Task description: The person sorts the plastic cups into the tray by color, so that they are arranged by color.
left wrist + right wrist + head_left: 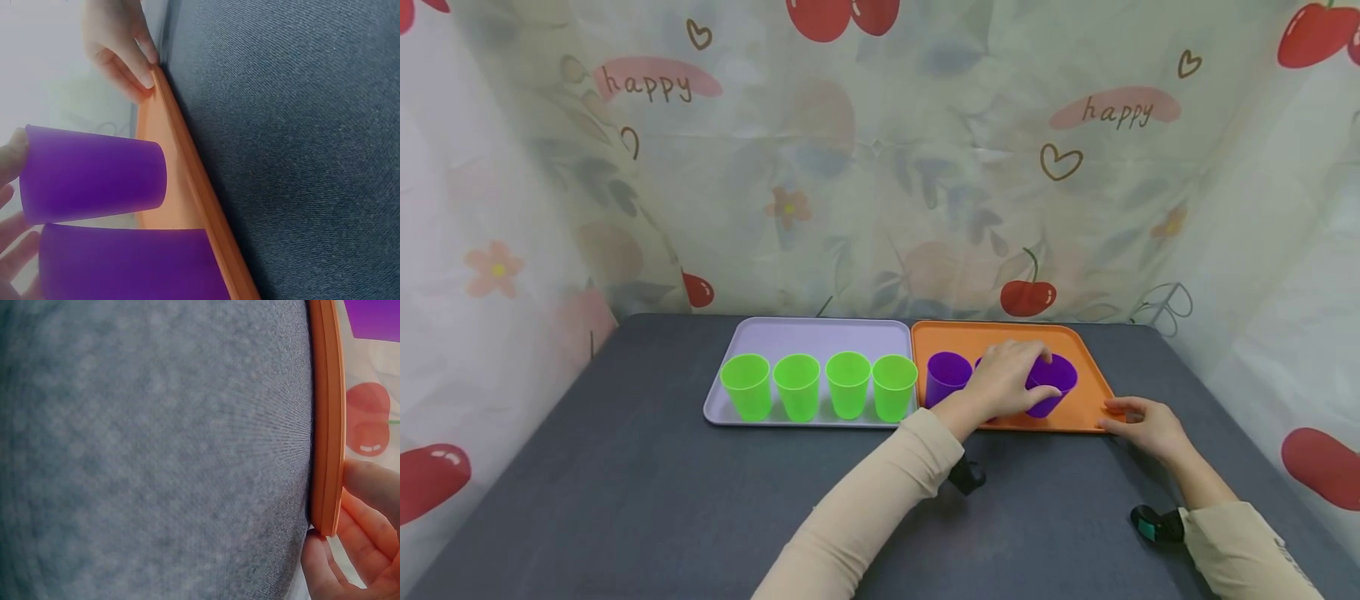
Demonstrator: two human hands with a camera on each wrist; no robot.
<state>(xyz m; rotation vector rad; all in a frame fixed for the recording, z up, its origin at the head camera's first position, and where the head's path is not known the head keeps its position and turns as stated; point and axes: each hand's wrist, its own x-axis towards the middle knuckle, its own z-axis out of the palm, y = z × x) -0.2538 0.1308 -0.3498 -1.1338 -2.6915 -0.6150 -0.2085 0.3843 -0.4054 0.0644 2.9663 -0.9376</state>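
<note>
My left hand (1011, 375) pinches a purple cup (1052, 385) at its rim, fingers and thumb on either side. In the left wrist view this cup (94, 175) is tilted, its base just above the orange tray (181, 156). A second purple cup (131, 265) stands close beside it on the tray; one more purple cup (946, 379) sits at the tray's left, and my left hand hides part of the row. At the front right corner of the orange tray (1086, 408), my right hand (1150, 429) grips the edge between thumb and fingers.
A lilac tray (820, 333) adjoins the orange one on the left. Several lime-green cups stand upright along its front, among them a leftmost green cup (747, 387). Both trays lie on a dark grey table (700, 500) before a patterned curtain (880, 208).
</note>
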